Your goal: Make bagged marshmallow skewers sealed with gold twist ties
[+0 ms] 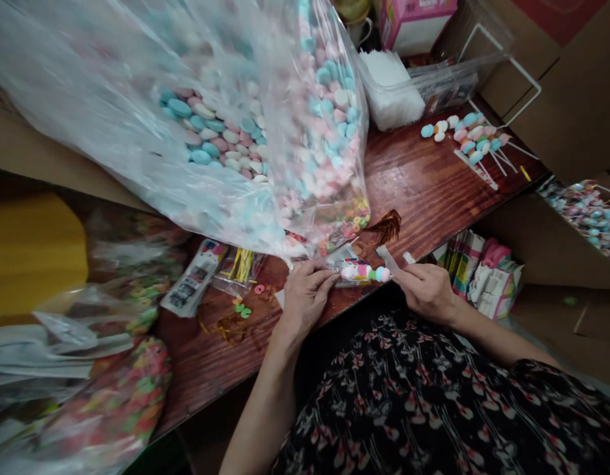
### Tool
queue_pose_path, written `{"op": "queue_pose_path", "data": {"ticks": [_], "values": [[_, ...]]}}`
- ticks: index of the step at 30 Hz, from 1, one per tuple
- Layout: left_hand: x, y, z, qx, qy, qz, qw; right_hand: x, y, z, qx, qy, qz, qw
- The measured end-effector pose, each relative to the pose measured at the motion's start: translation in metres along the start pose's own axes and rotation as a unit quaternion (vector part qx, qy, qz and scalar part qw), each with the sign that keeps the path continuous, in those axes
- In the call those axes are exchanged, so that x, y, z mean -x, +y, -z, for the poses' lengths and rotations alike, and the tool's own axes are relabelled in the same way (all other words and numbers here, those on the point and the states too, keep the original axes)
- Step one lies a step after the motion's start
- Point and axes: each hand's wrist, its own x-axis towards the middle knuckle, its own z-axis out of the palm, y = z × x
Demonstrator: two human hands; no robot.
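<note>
Head cam view: just below the corner of a huge clear bag of pastel candies (pixel 265 132), my left hand (pixel 305 297) pinches a clear plastic sleeve (pixel 347 280) while the right hand (pixel 426 292) pinches a pale strip (pixel 387 258) at its other end. Between them sits a pastel candy stick (pixel 365 271), apparently inside the sleeve. Looks like the wrapping stage, with the sleeve's open end needing attention. More candy sticks (pixel 471 137) lie right of the bag.
</note>
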Motion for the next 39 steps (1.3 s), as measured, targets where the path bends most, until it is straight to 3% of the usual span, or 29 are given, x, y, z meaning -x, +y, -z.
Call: {"op": "queue_pose_path", "data": {"ticks": [6,14,18,22,26,30,33,37,39], "values": [[0.001,-0.005,0.006,0.049,-0.031,-0.015,0.998,-0.010,-0.004,-0.011,-0.026,-0.009,0.004,1.000],[-0.021,0.020,0.015,-0.081,-0.118,-0.132,0.981,-0.030,0.001,0.004,-0.021,0.070,0.079,0.994],[-0.027,0.039,0.017,-0.060,-0.166,-0.095,0.980,-0.046,0.005,0.013,-0.015,0.037,0.114,0.993],[-0.027,0.054,0.014,-0.079,-0.163,-0.053,0.982,-0.064,0.001,0.017,-0.033,-0.037,0.170,0.984],[-0.027,0.061,0.003,0.011,-0.137,-0.032,0.990,-0.085,-0.010,0.016,-0.109,-0.101,0.186,0.971],[-0.023,0.066,0.001,0.127,-0.042,0.070,0.989,-0.101,-0.008,0.020,-0.213,-0.053,0.148,0.964],[-0.015,0.071,0.010,0.287,-0.039,0.162,0.943,-0.105,0.001,0.021,-0.248,-0.027,0.127,0.960],[-0.004,0.075,0.022,0.572,-0.083,0.249,0.777,-0.108,0.011,0.015,-0.287,-0.031,0.180,0.940],[-0.002,0.075,0.023,0.617,-0.041,0.277,0.736,-0.111,0.010,0.011,-0.303,-0.034,0.198,0.932]]}}
